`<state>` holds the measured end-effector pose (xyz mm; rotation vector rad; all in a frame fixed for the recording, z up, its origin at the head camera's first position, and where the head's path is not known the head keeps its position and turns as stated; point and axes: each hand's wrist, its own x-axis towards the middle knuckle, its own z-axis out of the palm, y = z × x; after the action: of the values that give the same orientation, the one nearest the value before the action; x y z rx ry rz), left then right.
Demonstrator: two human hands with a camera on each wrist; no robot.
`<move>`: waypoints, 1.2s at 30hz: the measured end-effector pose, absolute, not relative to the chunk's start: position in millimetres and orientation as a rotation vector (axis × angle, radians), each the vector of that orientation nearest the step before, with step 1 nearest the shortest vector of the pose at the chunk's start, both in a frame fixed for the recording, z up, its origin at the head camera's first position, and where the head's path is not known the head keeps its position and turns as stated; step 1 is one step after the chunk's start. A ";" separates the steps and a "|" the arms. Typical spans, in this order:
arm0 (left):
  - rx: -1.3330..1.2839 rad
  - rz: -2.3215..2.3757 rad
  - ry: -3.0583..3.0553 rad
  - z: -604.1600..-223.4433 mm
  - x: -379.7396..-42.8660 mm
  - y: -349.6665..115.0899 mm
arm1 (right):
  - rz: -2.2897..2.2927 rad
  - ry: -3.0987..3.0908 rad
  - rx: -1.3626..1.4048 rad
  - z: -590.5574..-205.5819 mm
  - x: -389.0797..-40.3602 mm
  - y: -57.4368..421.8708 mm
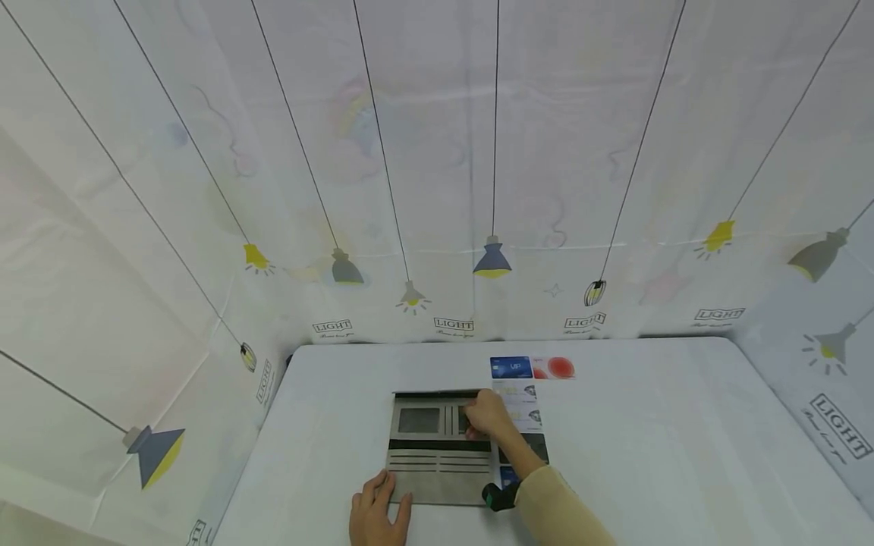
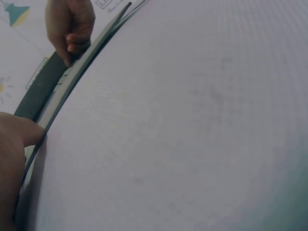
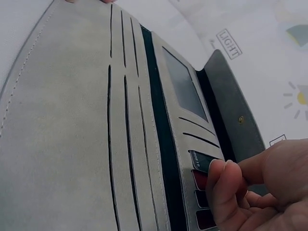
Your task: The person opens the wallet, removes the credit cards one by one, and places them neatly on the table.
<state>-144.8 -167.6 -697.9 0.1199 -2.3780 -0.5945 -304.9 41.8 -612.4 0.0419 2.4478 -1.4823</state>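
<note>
A grey long wallet (image 1: 437, 489) lies unfolded on the white table, its flap raised at the far edge. My left hand (image 1: 375, 516) rests at its near left corner, fingers on the left side and thumb at the near edge. My right hand (image 1: 488, 415) is at the card slots on the far right part, fingers curled. In the right wrist view, thumb and forefinger pinch a dark green card (image 3: 202, 160) at its slot. A red card (image 3: 199, 179) and darker cards sit in the slots beside it. The fingers partly hide these cards.
Right of the wallet, cards lie on the table: a blue VIP card (image 1: 510, 368), a white-and-red card (image 1: 554, 368), white cards (image 1: 514, 391), a black card (image 1: 536, 446) and a blue card (image 1: 508, 476), partly behind my right arm. A patterned curtain (image 1: 437, 167) hangs behind the table.
</note>
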 end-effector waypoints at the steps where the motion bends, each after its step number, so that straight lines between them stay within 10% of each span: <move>1: 0.120 -0.594 -2.380 -697.6 -144.8 -167.4 | -1.480 2.451 0.040 -611.5 -304.7 41.8; 36: 0.139 -0.600 -2.422 -694.2 -143.9 -167.1 | -1.301 2.672 0.148 -603.5 -300.0 31.0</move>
<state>-143.9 -167.1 -694.2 0.1390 -2.4224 -0.6002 -300.0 31.0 -603.5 0.1479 2.6716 -1.3010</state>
